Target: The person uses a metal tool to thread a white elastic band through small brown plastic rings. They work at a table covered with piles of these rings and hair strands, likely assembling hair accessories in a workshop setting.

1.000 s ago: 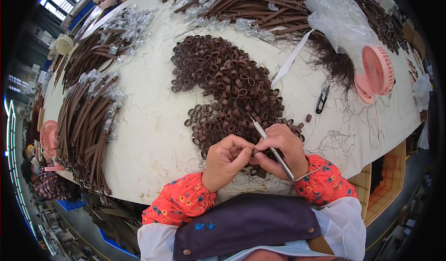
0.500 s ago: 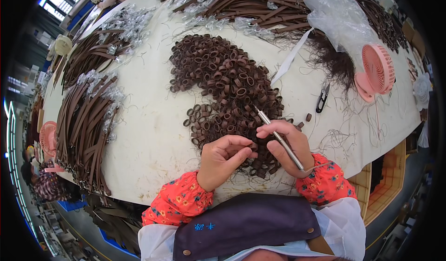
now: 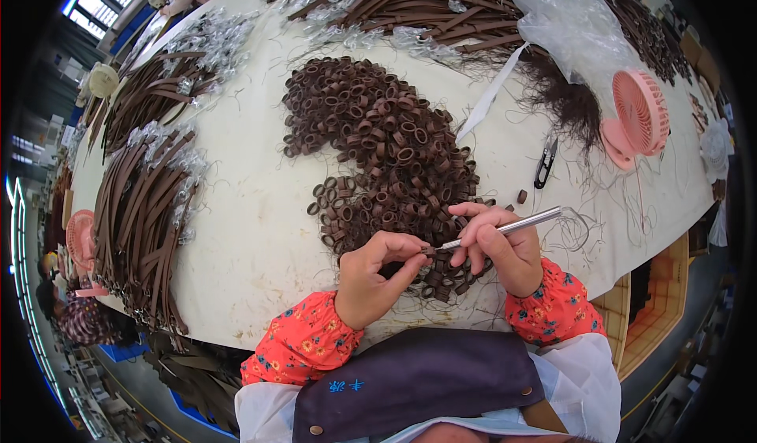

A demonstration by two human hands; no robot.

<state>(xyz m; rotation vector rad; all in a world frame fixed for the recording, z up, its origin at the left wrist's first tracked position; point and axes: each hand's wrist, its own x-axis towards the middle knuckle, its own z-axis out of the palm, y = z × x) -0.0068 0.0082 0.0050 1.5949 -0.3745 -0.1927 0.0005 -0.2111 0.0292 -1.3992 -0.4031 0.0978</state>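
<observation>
Between the thumb and fingertips of my left hand [image 3: 380,273] is a small brown loop [image 3: 428,250], mostly covered by the fingers. My right hand [image 3: 502,247] grips a slim silver pen-shaped tool [image 3: 533,220] with a thin wire trailing from its back end. The tool's narrow tip meets the loop, or comes very close to it. Beyond and beneath both hands spreads a large pile of brown strap loops [image 3: 378,131], oval rings tangled with loose threads.
Brown straps with clear plastic wrap lie in bundles at left [image 3: 142,222] and along the far side [image 3: 441,5]. Black thread snips [image 3: 546,164] rest right of the pile, near a pink fan [image 3: 637,115]. A clear plastic bag [image 3: 576,29] and white strip [image 3: 490,96] lie farther back.
My right hand has swung the silver tool from pointing away over the pile to pointing left, its tip now at the loop. My left hand stays nearly where it was.
</observation>
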